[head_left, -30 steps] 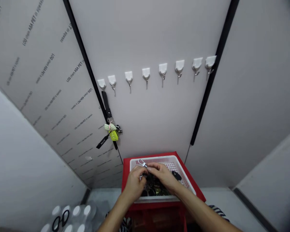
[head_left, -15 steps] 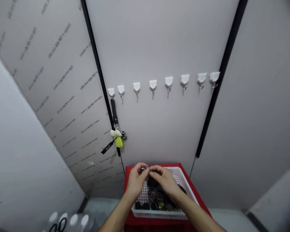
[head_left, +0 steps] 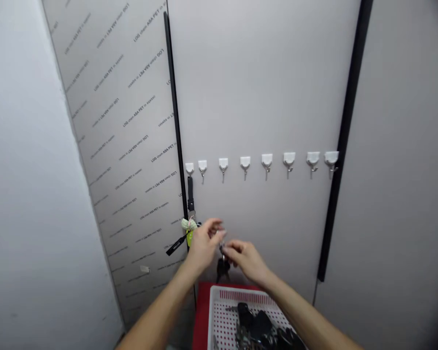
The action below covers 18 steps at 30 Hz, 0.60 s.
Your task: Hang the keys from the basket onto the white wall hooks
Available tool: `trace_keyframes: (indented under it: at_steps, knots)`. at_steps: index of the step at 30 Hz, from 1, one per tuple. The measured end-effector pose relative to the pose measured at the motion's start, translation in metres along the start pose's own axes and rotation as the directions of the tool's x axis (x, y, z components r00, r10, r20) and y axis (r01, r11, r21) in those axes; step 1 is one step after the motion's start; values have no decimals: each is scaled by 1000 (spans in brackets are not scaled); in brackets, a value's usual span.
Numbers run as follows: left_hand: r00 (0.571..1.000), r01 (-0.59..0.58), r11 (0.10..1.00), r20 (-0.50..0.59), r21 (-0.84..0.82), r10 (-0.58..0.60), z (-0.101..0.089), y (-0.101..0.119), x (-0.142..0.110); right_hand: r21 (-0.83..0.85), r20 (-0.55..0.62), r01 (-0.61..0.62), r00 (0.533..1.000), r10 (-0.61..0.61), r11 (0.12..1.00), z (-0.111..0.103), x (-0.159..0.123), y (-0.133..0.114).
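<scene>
The left hand (head_left: 201,247) and the right hand (head_left: 247,257) are pinching the metal top of a key bunch (head_left: 223,269), which hangs below the fingers. At five o'clock is the white basket (head_left: 224,318), at eleven the black strap (head_left: 190,194), at one the white hooks (head_left: 266,159).

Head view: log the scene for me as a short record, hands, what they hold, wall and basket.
left hand: raised in front of the wall panel, fingers at the top of the key bunch; firmness of grip unclear
right hand: fingers pinching the key bunch near its top
key bunch: dark, hanging below the fingers, above the basket's far side
hooks: eight in a row, white-backed
leftmost hook: carries a black strap with a yellow-green fob
basket: white, perforated, holding dark keys and fobs
under basket: red surface
</scene>
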<state>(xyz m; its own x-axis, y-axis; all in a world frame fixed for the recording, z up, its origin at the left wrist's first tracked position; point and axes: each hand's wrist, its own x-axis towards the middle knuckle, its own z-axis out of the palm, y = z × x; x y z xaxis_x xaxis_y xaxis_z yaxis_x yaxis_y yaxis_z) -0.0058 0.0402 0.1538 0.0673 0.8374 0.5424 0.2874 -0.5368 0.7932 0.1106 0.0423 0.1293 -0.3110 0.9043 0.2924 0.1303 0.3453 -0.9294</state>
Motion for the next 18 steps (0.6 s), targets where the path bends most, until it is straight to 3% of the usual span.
trace_keyframes:
  at_steps: [4,9,13,18]
  knots:
    - [990,-53,987,-139,-154,31,-18,10,32,5,-105,94,990,-93,996,-1,38,-45]
    - [957,-145,981,-272,-131,105,-30,19,65,12,-167,159,974,-155,987,6,81,-83]
    - [946,-54,992,-323,-116,13,-37,21,85,-67,-218,103,969,-115,992,11,103,-92]
    - [950,25,990,-304,-139,-67,-38,20,95,-153,-266,65,958,-104,986,11,118,-86]
